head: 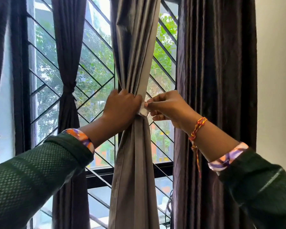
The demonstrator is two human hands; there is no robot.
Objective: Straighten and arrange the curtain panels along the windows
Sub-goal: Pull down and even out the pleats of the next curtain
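Gathering the grey panel (135,63) at mid-height, between two dark panels: left hand (122,106) clenched round the bunch, right hand (165,107) pinching a pale strip (144,111) beside it. Risk: left grip easing would let the folds spread; the strip could slip free. Panel hangs vertical, long axis top to bottom.

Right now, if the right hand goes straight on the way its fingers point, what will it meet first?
The right hand points leftward, so it would first meet the gathered grey curtain panel and the left hand gripping it; they already nearly touch.
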